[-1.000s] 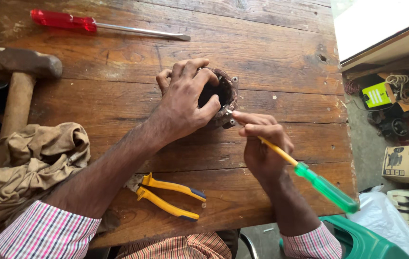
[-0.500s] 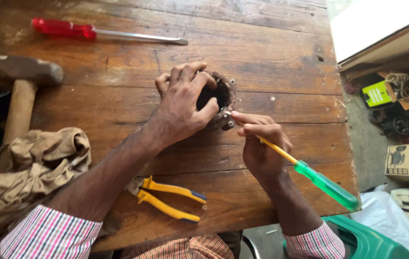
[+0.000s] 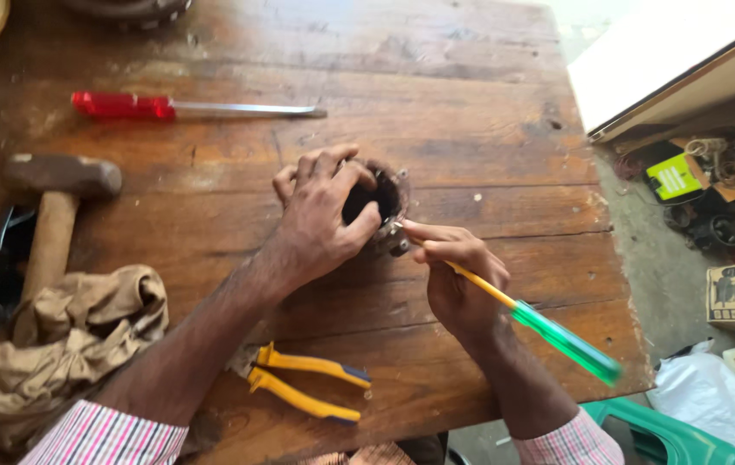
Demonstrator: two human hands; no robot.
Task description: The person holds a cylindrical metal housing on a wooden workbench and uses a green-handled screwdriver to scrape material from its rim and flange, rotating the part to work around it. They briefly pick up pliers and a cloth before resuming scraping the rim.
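Observation:
My left hand [image 3: 324, 215] grips a dark round metal part [image 3: 382, 196] with a hollow centre, holding it down on the wooden table [image 3: 436, 112]. My right hand [image 3: 458, 275] holds a screwdriver with a yellow shaft and green handle [image 3: 557, 336]. Its tip meets a small metal fitting on the lower right edge of the round part. The tip itself is hidden by my fingers.
A red-handled screwdriver [image 3: 186, 108] lies at the back left. A hammer [image 3: 57, 211] and a crumpled tan cloth [image 3: 49, 353] sit on the left. Yellow-handled pliers [image 3: 307, 392] lie near the front edge. Boxes and clutter [image 3: 712, 215] fill the floor on the right.
Both hands hold the same grip on the round part and the screwdriver. Everything sits slightly lower in the picture now, through head movement.

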